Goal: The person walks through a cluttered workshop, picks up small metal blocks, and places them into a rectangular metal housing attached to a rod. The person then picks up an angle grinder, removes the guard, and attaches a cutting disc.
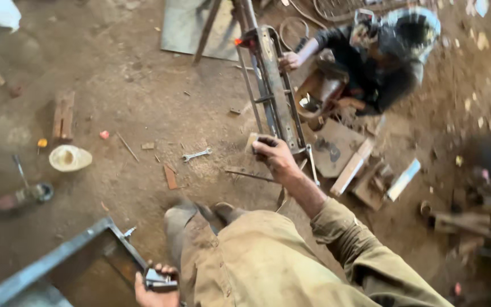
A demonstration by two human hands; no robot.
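Right hand (273,154), reaching forward from a khaki sleeve, fingers curled shut in a grip over the near end of a long metal frame (271,85). The frame is a narrow ladder-like assembly of rails and cross-bars; its long axis runs away from the wearer, from the grip at its near end up toward the top of the view, tilted slightly left. A small flat block (251,141) sits just beside the knuckles, touching the frame's near end; whether the fingers also pinch it cannot be told.

Left hand (154,284), low at the bottom edge, fingers closed around a small grey metal piece (159,278), held against the corner of a grey steel box frame (58,258). This hand lies well apart from the long frame; the right hand is the nearer one.

A co-worker (382,62) crouches at the far right of the frame, one hand (288,60) resting on its right rail about midway along.

On the dirt floor (132,96): an open-ended spanner (195,154) left of the grip, a thin rod (250,174) just below it, a cream funnel-shaped object (69,158) further left, and wooden offcuts (352,167) to the right.
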